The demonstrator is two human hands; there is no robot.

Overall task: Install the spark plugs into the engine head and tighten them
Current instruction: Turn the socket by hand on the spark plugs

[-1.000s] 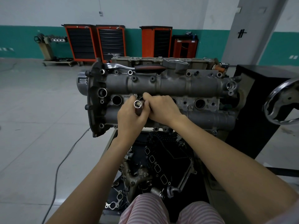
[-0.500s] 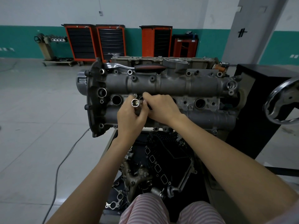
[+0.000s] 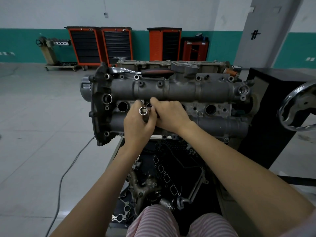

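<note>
I see the engine head (image 3: pixel 179 93) on its stand, filling mid-frame, w/ open plug wells along the centre row. Ratchet (image 3: pixel 142 71) lies on the head's far edge, well apart from both hands. My left hand (image 3: pixel 136 125) has fingers curled round a socket (image 3: pixel 143 110), open end facing the cam, just in front of the 2nd well from the left. Right hand (image 3: pixel 171 115) sits touching the left, fingers curled at that well; can't tell what they pinch. No spark plug is visible.
</note>
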